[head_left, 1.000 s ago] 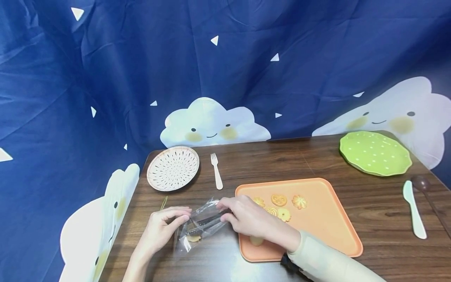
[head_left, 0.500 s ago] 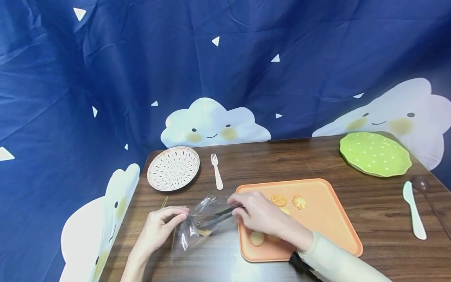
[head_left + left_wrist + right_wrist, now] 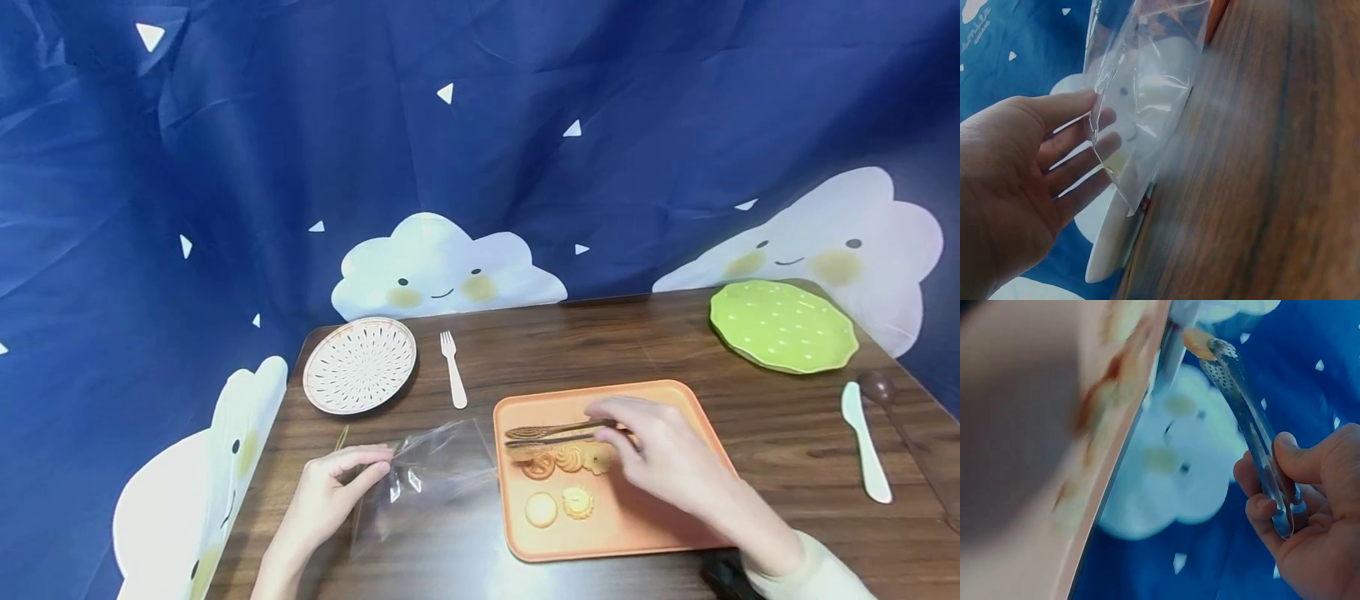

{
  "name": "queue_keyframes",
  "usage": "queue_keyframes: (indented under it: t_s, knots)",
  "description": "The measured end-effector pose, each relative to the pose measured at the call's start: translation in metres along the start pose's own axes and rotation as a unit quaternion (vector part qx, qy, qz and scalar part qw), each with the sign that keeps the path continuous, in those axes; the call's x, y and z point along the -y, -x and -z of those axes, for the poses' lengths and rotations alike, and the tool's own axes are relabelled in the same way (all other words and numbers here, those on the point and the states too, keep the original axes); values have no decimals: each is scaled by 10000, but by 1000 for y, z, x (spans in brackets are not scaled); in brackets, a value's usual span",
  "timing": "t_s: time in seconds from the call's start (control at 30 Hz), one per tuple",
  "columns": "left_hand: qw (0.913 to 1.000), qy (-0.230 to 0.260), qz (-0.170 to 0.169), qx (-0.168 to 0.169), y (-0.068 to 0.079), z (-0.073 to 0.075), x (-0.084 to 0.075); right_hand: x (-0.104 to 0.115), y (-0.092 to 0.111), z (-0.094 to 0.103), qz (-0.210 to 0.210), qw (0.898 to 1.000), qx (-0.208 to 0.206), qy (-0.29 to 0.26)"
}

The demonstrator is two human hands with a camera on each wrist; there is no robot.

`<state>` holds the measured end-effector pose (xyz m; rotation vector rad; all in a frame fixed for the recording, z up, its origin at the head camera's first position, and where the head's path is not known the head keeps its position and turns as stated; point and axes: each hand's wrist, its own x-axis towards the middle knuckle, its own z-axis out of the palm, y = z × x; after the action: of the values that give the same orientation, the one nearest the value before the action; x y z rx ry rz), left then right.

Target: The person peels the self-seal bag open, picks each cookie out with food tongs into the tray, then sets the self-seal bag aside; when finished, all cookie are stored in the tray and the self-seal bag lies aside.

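A clear plastic bag (image 3: 435,467) lies on the table at left of centre. Thumb and forefinger of my left hand (image 3: 318,498) pinch its left edge; in the left wrist view more fingers sit behind the film (image 3: 1147,94). My right hand (image 3: 667,454) grips tongs (image 3: 558,433) over an orange tray (image 3: 660,525). Several cookies lie on the tray, among them a plain round one (image 3: 542,510) and a swirled one (image 3: 568,458). Seen from the right wrist, the tongs' perforated tips have a cookie (image 3: 1197,344) at them. The hand and tongs hide part of the tray.
A white patterned plate (image 3: 360,367) and a white fork (image 3: 453,371) lie behind the bag. On the right are a green dotted plate (image 3: 783,327), a pale green knife (image 3: 866,442) and a brown spoon (image 3: 877,387). A thin golden strip (image 3: 342,437) lies by the left hand.
My right hand has drawn the tongs out of the bag and moved right, over the tray. The cookie seen inside the bag no longer shows there. My left hand keeps its pinch.
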<state>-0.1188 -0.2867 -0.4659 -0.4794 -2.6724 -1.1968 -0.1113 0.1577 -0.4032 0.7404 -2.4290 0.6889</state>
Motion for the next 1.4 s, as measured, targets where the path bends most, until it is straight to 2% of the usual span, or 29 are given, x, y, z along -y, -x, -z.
queue_keyframes:
  t_s: [0.1,0.23,0.43,0.6,0.7,0.97,1.03,1.27,1.4]
  knots:
    - [10000,-44,-47,-21,2,3,2,-15,22,19,99,9991,-325,245]
    - [10000,-14,-70,-13,2,4,1,-31,47,40,102,9973,-674,281]
    - [9999,151,-45,-22,2,4,-2,-47,69,54,198,9919,-1075,653]
    - [9998,193,-39,11,1,3,-2,-51,83,57,315,9897,-1092,868]
    - [9999,159,-5,28,-1,3,-1,-52,87,56,546,9896,-1040,830]
    - [9993,310,-66,-182,-2,0,-5,-48,96,58,1238,9851,-897,793]
    - [9996,249,-31,-148,-2,1,-4,-49,100,57,1185,9871,-811,705]
    - [9996,225,24,-145,-2,2,-5,-49,110,52,512,9940,-636,732]
    - [9994,274,95,-166,-1,2,-6,-49,110,51,398,9955,-604,615]
